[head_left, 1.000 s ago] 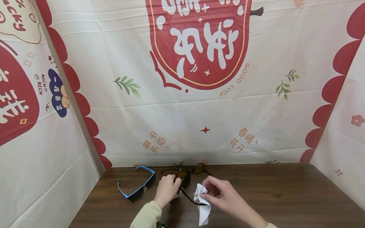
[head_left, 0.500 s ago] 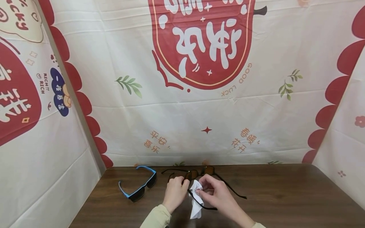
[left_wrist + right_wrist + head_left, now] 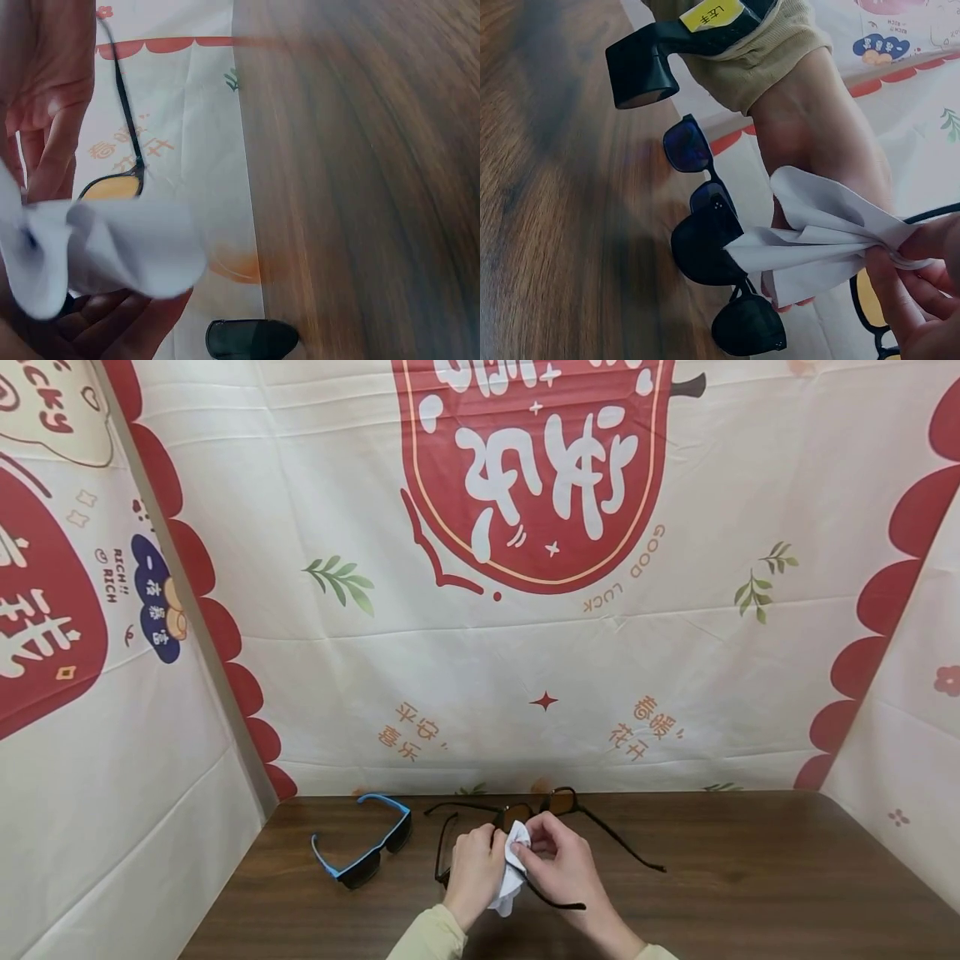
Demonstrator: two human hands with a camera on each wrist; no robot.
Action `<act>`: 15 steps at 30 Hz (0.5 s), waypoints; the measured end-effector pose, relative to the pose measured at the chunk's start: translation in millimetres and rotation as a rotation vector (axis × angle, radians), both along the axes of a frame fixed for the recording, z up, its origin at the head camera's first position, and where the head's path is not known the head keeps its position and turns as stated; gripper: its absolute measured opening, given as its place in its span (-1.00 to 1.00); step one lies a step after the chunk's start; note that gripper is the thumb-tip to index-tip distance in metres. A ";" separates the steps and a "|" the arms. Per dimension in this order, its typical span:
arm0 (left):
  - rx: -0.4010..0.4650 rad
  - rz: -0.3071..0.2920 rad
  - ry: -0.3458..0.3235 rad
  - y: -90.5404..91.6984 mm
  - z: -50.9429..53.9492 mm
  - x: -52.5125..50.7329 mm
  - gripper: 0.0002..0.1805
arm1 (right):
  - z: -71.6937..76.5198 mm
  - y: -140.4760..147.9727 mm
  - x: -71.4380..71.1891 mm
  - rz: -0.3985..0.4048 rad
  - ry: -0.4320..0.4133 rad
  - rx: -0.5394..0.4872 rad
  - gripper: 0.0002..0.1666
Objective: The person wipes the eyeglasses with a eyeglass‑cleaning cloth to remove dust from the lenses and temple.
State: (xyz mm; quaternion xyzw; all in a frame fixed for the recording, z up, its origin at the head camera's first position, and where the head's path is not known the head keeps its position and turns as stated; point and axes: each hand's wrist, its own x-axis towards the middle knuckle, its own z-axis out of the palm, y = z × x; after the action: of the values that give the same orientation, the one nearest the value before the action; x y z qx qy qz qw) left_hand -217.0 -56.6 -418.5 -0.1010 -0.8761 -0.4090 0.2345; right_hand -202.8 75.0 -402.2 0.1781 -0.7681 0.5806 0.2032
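My left hand (image 3: pixel 474 870) grips a pair of black sunglasses (image 3: pixel 705 251) above the table. In the head view, most of the frame is hidden behind the hands, with one temple sticking out to the right. A folded white cloth (image 3: pixel 513 862) is pinched between the thumb and fingers of my right hand (image 3: pixel 566 864). It sits against the left hand's fingers, by the sunglasses. From the right wrist, the cloth (image 3: pixel 810 232) fans out in pleats and overlaps the edge of a dark lens. Whether it touches that lens I cannot tell.
Blue-framed sunglasses (image 3: pixel 367 852) lie on the brown table (image 3: pixel 735 877) at the left. Just beyond the hands are black-framed glasses with amber lenses (image 3: pixel 561 802), their temples spread. A printed white fabric backdrop (image 3: pixel 465 677) stands along the table's far edge.
Both hands have come closer together, the left moving right. The cloth has shifted left and up against the left hand. The sunglasses have moved right with the left hand, uncovering more of the amber-lensed glasses.
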 end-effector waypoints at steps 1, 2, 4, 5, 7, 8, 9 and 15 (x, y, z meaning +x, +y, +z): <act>0.013 -0.003 0.000 0.8 0.1 0.4 -0.67 | 0.4 -0.5 -0.3 -0.007 -0.007 -0.006 -0.73; 0.027 -0.005 0.001 1.4 0.3 0.8 -0.67 | 0.7 -0.9 -0.5 -0.010 -0.014 -0.013 -0.74; 0.054 -0.009 0.000 2.3 0.5 1.2 -0.66 | 1.0 -1.5 -0.9 -0.011 -0.029 -0.027 -0.74; 0.068 -0.010 -0.002 2.7 0.6 1.5 -0.66 | 1.0 -1.7 -1.0 -0.007 -0.039 -0.037 -0.74; 0.096 -0.014 -0.012 3.3 0.7 1.9 -0.67 | 0.9 -2.0 -1.1 -0.002 -0.057 -0.057 -0.75; 0.109 -0.016 -0.018 3.7 0.9 2.2 -0.67 | 0.6 -2.1 -1.3 0.002 -0.063 -0.067 -0.76; 0.124 -0.019 -0.024 4.0 0.9 2.4 -0.67 | 0.3 -2.1 -1.5 0.005 -0.069 -0.074 -0.76; 0.152 -0.045 -0.043 4.2 0.0 0.9 -0.66 | -0.6 0.6 -2.1 0.050 -0.100 -0.102 -0.78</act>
State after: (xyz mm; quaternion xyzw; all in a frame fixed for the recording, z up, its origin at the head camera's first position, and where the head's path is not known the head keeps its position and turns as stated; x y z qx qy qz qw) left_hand -216.2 -52.5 -418.5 -0.0936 -0.8449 -0.4816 0.2133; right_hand -204.9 75.6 -402.7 0.1576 -0.7420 0.6320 0.1589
